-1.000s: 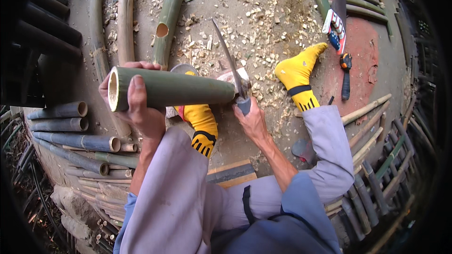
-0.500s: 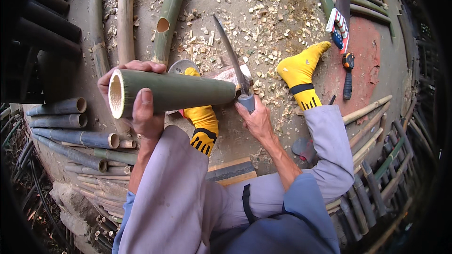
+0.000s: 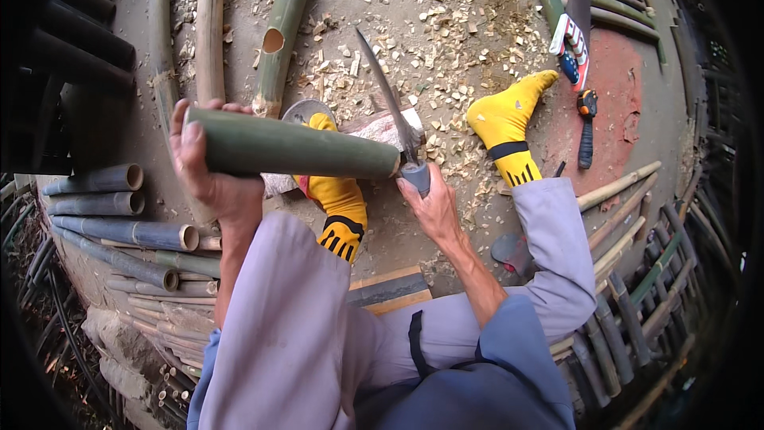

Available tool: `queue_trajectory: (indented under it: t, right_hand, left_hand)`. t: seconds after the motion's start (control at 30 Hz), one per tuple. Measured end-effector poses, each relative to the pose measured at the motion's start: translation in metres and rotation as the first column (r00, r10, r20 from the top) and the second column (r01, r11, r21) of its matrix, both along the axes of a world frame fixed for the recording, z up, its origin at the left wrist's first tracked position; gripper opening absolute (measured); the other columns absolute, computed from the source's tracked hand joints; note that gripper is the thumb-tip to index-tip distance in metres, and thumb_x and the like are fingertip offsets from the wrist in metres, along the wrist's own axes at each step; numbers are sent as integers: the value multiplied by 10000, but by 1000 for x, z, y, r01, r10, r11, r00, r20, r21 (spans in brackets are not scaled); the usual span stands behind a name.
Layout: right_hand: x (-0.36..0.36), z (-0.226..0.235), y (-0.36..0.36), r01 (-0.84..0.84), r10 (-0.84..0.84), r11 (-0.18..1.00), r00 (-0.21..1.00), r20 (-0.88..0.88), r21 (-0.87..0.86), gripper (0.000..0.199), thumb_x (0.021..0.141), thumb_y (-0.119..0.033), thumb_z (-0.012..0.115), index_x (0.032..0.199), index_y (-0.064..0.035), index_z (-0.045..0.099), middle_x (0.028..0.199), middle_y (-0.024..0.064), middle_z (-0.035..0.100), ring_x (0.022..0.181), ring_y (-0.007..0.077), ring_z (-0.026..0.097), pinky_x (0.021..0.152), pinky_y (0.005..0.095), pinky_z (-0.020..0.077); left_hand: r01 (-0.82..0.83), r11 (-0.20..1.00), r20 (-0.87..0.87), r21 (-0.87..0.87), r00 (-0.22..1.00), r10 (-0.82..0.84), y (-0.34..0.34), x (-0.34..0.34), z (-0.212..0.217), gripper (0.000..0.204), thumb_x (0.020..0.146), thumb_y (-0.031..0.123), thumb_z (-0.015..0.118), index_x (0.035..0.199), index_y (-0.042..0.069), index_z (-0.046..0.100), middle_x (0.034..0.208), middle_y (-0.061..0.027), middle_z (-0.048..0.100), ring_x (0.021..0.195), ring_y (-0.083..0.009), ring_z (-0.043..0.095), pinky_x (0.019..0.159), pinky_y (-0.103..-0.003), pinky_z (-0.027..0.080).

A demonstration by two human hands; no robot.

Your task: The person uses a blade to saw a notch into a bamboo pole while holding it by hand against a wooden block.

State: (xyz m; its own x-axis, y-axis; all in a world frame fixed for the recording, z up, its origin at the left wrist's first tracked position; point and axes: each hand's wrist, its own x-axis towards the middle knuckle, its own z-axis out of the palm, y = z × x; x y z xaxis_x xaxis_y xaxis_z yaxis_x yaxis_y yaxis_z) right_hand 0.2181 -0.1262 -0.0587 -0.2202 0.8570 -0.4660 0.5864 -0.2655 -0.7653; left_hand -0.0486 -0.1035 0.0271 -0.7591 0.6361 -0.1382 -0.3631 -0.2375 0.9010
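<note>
A thick green bamboo section [image 3: 294,146] lies crosswise above my lap. My left hand [image 3: 211,171] is closed around its wide left end, fingers along the far side and thumb at the rim. In my right hand [image 3: 434,203] is a long curved knife [image 3: 387,95], gripped by its grey handle with the blade pointing up and away. The narrow right end of the bamboo rests close to the knife's handle; whether they touch I cannot tell. Behind the bamboo, a pale wooden block [image 3: 370,129] is partly covered. The open mouth at the left end is turned out of sight.
Bamboo chips [image 3: 446,48] litter the ground ahead. A notched green bamboo piece [image 3: 285,20] lies beyond the block. My feet in yellow socks [image 3: 509,111] are spread. At right are a handsaw [image 3: 573,52] and a black-and-orange tool [image 3: 586,127]; bamboo poles [image 3: 119,233] are stacked at left.
The bamboo's left end has swung away, so its open mouth no longer shows. My left hand has shifted its grip toward that rim. The knife blade has tilted slightly left.
</note>
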Motion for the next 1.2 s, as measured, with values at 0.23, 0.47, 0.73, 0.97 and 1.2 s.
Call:
queue_trajectory:
  t: [0.23,0.47,0.73,0.97,1.2]
  right_hand:
    - [-11,28,-8,105,-21,934,970,-244,341,411,845,-268,707,1084,1,507,792,141,646,678,245,674,593,344,540]
    - [-9,-3,13,51,-53,994,999,-12,-101,342,851,-265,693,1027,-20,534,712,81,613,573,130,602,523,275,492]
    - [-18,16,-1,84,10,910,974,-224,405,381,842,-293,706,1008,-3,525,781,149,663,693,262,679,581,369,532]
    - [-14,39,10,57,-40,992,988,-148,115,354,838,-273,707,1010,-11,542,763,144,651,714,216,666,603,327,522]
    - [1,-22,8,1,-3,998,1000,-28,-64,385,863,-325,675,1047,-6,561,703,90,623,601,170,637,528,310,512]
  left_hand:
    - [-23,999,-162,44,986,30,-4,-2,5,416,846,235,557,1185,13,463,979,-136,535,944,-271,551,909,-476,473]
    - [77,989,-226,126,973,-47,-2,1,1,385,841,204,534,1161,0,467,964,-150,537,931,-294,558,898,-489,467]
    - [17,999,-225,48,974,-6,-2,4,6,414,821,206,521,1173,-1,455,947,-167,538,895,-294,554,883,-459,471]
    - [64,995,-273,76,961,-41,-1,16,9,464,778,194,526,1188,-8,450,960,-193,551,902,-301,554,871,-468,462]
    - [171,978,-286,117,949,-132,-3,15,5,517,749,244,552,1196,7,443,956,-171,529,904,-292,539,871,-466,450]
